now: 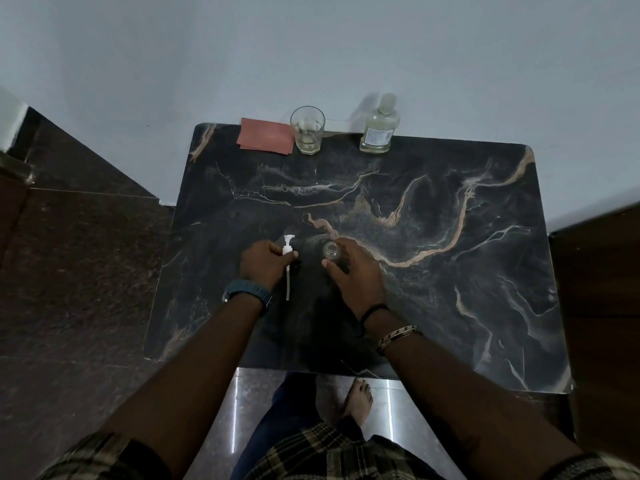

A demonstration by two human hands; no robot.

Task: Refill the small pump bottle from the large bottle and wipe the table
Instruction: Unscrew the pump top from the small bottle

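Note:
My left hand [265, 263] grips the white pump head [287, 247], lifted off the bottle, its thin dip tube hanging down toward me. My right hand [356, 271] wraps the small clear bottle [330, 250], which stands upright on the dark marble table [433, 271] with its mouth uncovered. The large clear bottle [380, 128], capped and holding pale liquid, stands at the table's far edge by the wall. A folded pink cloth [265, 136] lies at the far left edge.
An empty drinking glass [307, 130] stands between the cloth and the large bottle. A white wall runs behind the table. Dark floor lies left, a wooden surface [602, 306] right. My bare foot [358, 400] shows below the near edge.

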